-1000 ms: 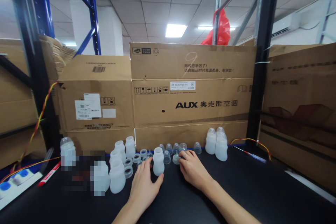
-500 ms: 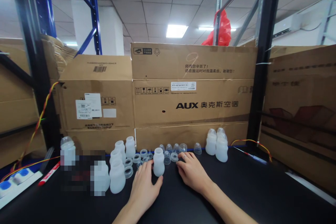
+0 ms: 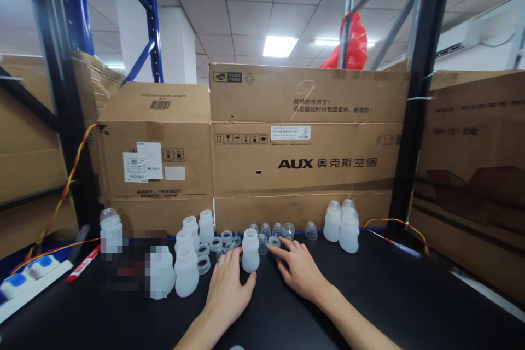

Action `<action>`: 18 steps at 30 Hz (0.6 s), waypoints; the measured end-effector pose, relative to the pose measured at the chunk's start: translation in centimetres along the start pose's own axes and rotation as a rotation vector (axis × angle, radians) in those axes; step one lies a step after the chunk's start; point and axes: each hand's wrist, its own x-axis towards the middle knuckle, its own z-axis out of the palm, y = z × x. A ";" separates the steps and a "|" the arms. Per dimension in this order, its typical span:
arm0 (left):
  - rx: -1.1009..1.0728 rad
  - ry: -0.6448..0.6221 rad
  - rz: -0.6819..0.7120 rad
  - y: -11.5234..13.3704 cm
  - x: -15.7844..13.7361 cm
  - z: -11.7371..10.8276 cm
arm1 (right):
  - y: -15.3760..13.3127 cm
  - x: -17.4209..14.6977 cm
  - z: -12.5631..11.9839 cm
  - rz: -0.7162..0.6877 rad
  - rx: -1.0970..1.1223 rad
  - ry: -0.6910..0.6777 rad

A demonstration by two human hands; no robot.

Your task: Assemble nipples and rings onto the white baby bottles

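A small translucent white bottle stands upright on the black table. My left hand lies flat just in front of it, thumb and fingers on either side of its base, touching it. My right hand rests to the bottle's right, its index finger stretched onto a clear ring lying behind the bottle. Several clear caps and rings sit in a row behind both hands.
More white bottles stand at the left and in a capped group at the right. Cardboard boxes wall off the back. Black rack posts flank the table. A red marker and coloured wires lie at the edges.
My right hand has drawn the clear ring leftward toward the bottle and now touches it with the index finger only. My left hand stays by the bottle. The view shifted slightly.
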 end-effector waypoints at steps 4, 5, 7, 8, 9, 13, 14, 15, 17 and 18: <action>-0.002 -0.001 0.001 0.0 -0.1 0.0 | -0.1 0.0 0.0 0.033 0.003 -0.022; -0.003 0.000 0.003 -0.1 -0.1 0.0 | 0.0 0.0 0.1 0.040 0.009 -0.021; -0.006 0.003 0.004 -0.2 -0.1 0.2 | 0.0 0.0 0.1 0.049 0.028 -0.014; -0.007 0.006 0.005 -0.3 0.0 0.3 | 0.1 0.0 0.2 0.052 0.042 -0.008; -0.008 0.008 0.005 -0.3 0.1 0.3 | 0.1 0.0 0.2 0.054 0.058 -0.001; -0.013 0.026 0.007 -0.6 0.2 0.6 | 0.6 -0.1 0.1 0.059 0.152 0.043; -0.020 0.031 0.008 -0.7 0.2 0.6 | 0.7 -0.2 0.0 0.056 0.185 0.057; -0.030 0.039 0.009 -0.7 0.2 0.7 | 0.8 -0.2 -0.2 0.051 0.220 0.070; -0.060 0.078 0.015 -0.8 0.2 0.9 | 0.8 -0.5 -0.7 0.037 0.283 0.097; -0.080 0.113 0.017 -0.8 0.2 0.9 | 0.6 -0.6 -1.0 0.026 0.323 0.112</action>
